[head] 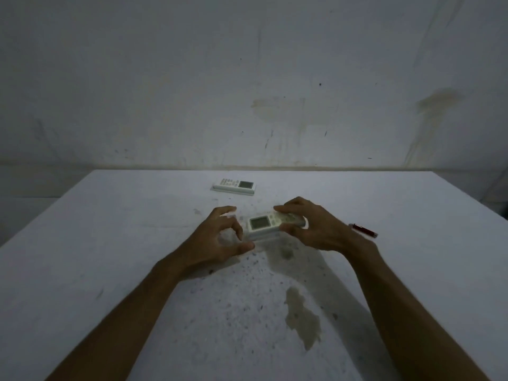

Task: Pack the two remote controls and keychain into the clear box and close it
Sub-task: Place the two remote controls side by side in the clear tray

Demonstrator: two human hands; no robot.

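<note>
L hand (220, 237) is cupping, fingers spread and curled, round the near-left end of the low clear plastic box (257, 237), seemingly steadying it; behind, the 2nd white rectangular remote w/ grey screen (233, 186) is lying untouched on the stained white table (110, 257). R hand (310, 226) is pinching the other white remote w/ lit screen (270, 221) by its long edges, lowering it over the box, while the dark-red pen-shaped keychain (363, 230) is waiting just R of that wrist. Risk, imo: box walls are hard to see in dim light, so the remote could be catching the rim, tipping or skidding the box.
</note>
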